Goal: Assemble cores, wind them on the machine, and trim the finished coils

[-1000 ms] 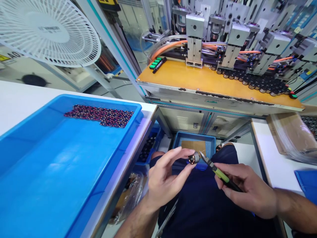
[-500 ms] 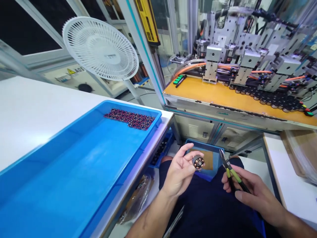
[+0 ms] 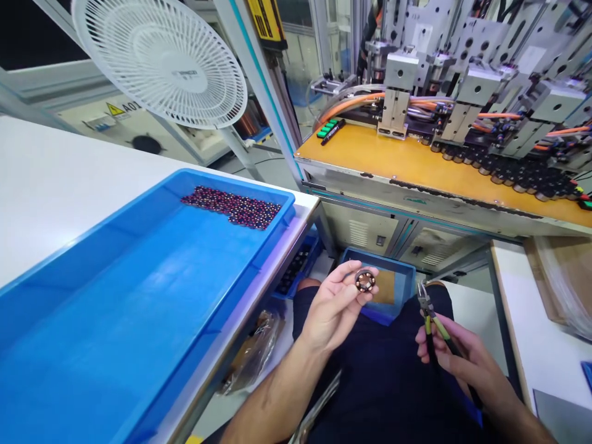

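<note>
Between the thumb and fingers of my left hand (image 3: 333, 303) is a small motor stator (image 3: 365, 282), a dark ring with copper windings, its open face turned toward me. My right hand (image 3: 467, 351) is closed round the green-and-black handles of a pair of cutting pliers (image 3: 430, 317). The pliers' jaws point up and stand well apart from the stator, to its right. Left of my hands, a large blue tray (image 3: 231, 296) holds a packed patch of similar dark-and-copper stators (image 3: 234, 206) at its far end.
A blue bin (image 3: 402, 265) with cardboard in it sits low beyond my knees. The machine's orange ledge (image 3: 351, 151) carries a row of dark cylindrical parts (image 3: 518, 169) and a black marker (image 3: 333, 132). A white fan (image 3: 171, 68) stands behind the left table. Plastic-wrapped cardboard (image 3: 564, 283) lies at right.
The pliers have drawn away from the stator to the right, and their handles have spread. My left hand has turned the stator so its open face shows. The view has shifted too.
</note>
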The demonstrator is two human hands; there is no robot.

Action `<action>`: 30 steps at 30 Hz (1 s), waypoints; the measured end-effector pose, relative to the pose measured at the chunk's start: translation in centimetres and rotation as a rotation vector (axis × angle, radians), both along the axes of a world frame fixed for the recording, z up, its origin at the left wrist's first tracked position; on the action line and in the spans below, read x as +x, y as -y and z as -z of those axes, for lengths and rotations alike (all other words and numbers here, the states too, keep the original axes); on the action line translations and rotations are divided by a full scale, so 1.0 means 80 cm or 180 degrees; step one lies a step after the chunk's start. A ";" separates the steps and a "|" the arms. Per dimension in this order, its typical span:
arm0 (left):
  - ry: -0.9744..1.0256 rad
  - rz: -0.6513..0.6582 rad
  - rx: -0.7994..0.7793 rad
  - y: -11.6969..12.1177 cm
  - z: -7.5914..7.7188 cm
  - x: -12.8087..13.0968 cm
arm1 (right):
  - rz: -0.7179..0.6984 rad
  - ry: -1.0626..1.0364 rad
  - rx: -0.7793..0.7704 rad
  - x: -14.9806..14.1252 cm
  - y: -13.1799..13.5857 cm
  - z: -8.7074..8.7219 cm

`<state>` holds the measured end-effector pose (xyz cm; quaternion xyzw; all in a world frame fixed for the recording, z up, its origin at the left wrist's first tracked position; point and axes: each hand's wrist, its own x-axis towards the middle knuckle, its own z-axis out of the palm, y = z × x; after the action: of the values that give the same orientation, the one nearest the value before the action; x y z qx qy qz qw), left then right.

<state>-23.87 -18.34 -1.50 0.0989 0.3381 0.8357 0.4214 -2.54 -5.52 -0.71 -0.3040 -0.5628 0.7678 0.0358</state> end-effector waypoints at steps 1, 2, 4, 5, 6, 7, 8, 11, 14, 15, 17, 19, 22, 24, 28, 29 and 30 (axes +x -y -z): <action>-0.0016 0.0011 -0.0003 0.000 0.001 0.000 | -0.0003 0.0014 0.0000 0.000 -0.001 0.000; -0.0023 0.0033 0.0013 -0.001 0.002 0.001 | -0.0005 0.0030 0.0005 0.001 -0.001 -0.001; -0.0031 0.0057 0.0032 0.000 0.004 0.001 | -0.0025 0.0071 0.0011 0.000 -0.002 -0.003; -0.0040 0.0050 0.0012 0.000 0.005 0.001 | -0.0062 0.0090 0.0012 0.000 -0.002 -0.003; -0.0056 0.0028 -0.0034 0.000 0.005 0.002 | -0.0117 0.0106 0.0011 -0.001 -0.003 -0.004; -0.0071 -0.0002 -0.0100 0.000 0.005 0.002 | -0.0176 0.0112 0.0015 -0.002 -0.003 -0.004; -0.0074 -0.0041 -0.0165 0.000 0.005 0.001 | -0.0228 0.0114 0.0018 -0.002 -0.003 -0.004; 0.0028 -0.0097 -0.0204 0.000 0.003 0.001 | -0.0303 0.0090 0.0008 -0.005 -0.004 -0.004; 0.0110 -0.0079 -0.0128 -0.001 0.003 0.000 | -0.0307 0.0050 0.0005 -0.008 -0.003 -0.004; 0.0107 -0.0086 -0.0129 -0.001 0.003 -0.001 | -0.0313 0.0039 0.0009 -0.009 -0.003 -0.005; 0.0066 -0.0117 -0.0158 -0.001 0.004 -0.002 | -0.0334 0.0036 0.0021 -0.010 -0.002 -0.006; 0.0043 -0.0134 -0.0162 0.000 0.006 -0.002 | -0.0352 0.0049 0.0041 -0.011 -0.002 -0.007; 0.0053 -0.0138 -0.0157 0.000 0.008 -0.003 | -0.0349 0.0077 0.0058 -0.010 -0.002 -0.006; 0.0051 -0.0160 -0.0173 0.000 0.008 -0.003 | -0.0333 0.0071 0.0045 -0.010 -0.002 -0.002; 0.0036 -0.0164 -0.0101 0.002 0.009 -0.002 | -0.0264 0.0028 0.0125 -0.010 -0.001 0.006; 0.0049 -0.0165 -0.0075 0.002 0.010 -0.002 | -0.0277 0.0037 0.0180 -0.011 0.001 0.008; 0.0070 -0.0178 -0.0052 0.002 0.010 -0.003 | -0.0297 0.0048 0.0258 -0.011 0.002 0.010</action>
<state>-24.08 -18.46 -2.32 0.0768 0.3428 0.8454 0.4024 -3.40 -5.68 -1.51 -0.2816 -0.6072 0.7429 0.0080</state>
